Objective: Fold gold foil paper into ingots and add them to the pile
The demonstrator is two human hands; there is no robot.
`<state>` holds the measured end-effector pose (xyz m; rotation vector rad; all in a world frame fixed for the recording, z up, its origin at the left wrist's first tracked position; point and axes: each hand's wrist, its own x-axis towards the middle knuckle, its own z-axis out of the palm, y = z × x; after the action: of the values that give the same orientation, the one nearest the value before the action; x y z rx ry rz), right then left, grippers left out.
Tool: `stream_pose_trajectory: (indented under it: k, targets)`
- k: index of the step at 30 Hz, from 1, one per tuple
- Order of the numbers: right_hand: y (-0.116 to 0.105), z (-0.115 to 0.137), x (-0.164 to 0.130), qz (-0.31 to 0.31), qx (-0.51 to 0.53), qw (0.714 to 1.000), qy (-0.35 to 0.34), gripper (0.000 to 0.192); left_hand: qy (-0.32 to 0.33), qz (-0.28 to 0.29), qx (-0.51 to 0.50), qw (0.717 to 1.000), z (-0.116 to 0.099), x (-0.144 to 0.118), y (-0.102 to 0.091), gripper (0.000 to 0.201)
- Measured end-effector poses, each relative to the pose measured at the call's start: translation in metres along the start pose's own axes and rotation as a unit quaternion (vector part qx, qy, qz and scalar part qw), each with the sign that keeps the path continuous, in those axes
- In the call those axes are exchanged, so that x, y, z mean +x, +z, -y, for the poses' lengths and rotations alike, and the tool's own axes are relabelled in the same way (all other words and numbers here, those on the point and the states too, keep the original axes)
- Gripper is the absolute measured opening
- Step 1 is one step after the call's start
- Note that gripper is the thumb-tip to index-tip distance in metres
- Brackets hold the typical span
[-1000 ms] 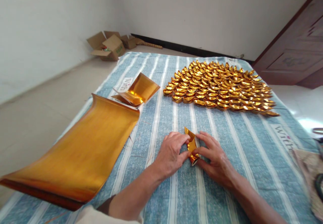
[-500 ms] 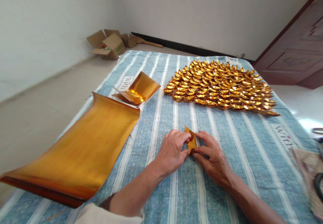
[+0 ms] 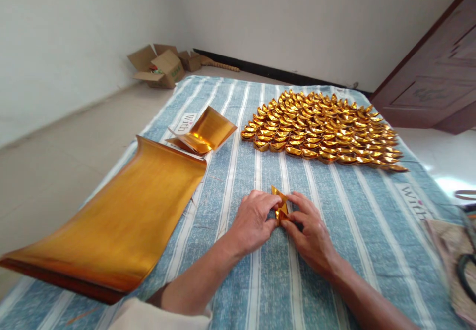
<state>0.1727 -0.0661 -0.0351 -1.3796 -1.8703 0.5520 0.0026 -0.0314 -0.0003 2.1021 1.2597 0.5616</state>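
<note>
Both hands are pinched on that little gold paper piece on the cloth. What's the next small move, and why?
Probably finish pressing the last crease. The left hand and right hand both pinch the small gold paper, and one pointed end sticks up unfolded. It does not yet look like the boat-shaped folded pieces laid in rows farther up the striped cloth.

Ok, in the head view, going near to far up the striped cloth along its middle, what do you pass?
Hands, left and right, pinching a small gold fold → bare striped cloth → rows of folded gold ingots → far edge of the cloth → black skirting → white wall.
</note>
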Motion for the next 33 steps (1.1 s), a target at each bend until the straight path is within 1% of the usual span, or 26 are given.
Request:
stream_pose_trajectory:
  k: [7,12,16,19,23,26,33]
  targets:
    - [0.003,0.000,0.000,-0.017,-0.004,1.000,0.009,0.009,0.011,-0.002,0.007,1.000,0.002,-0.001,0.000,0.034]
    - [0.002,0.000,0.000,-0.011,-0.020,1.000,0.013,0.007,0.024,-0.001,0.010,1.000,0.004,-0.002,0.000,0.041]
    - [0.002,0.000,0.000,-0.009,-0.024,1.000,0.016,0.008,0.018,-0.004,0.011,1.000,0.002,-0.001,0.001,0.026]
    - [0.002,0.001,0.000,-0.009,-0.022,1.000,0.017,0.008,0.007,-0.013,0.027,1.000,0.001,-0.001,0.004,0.024]
    - [0.003,0.002,0.001,-0.015,-0.017,1.000,0.020,0.006,-0.001,-0.036,0.035,0.999,0.002,-0.002,0.009,0.025]
    - [0.003,0.001,0.001,-0.013,-0.015,1.000,0.024,0.005,-0.004,-0.059,0.030,0.998,0.002,-0.003,0.013,0.029]
    - [0.004,-0.001,0.001,-0.008,-0.016,0.999,0.027,0.005,0.008,-0.107,0.011,0.994,0.004,-0.004,0.017,0.035]
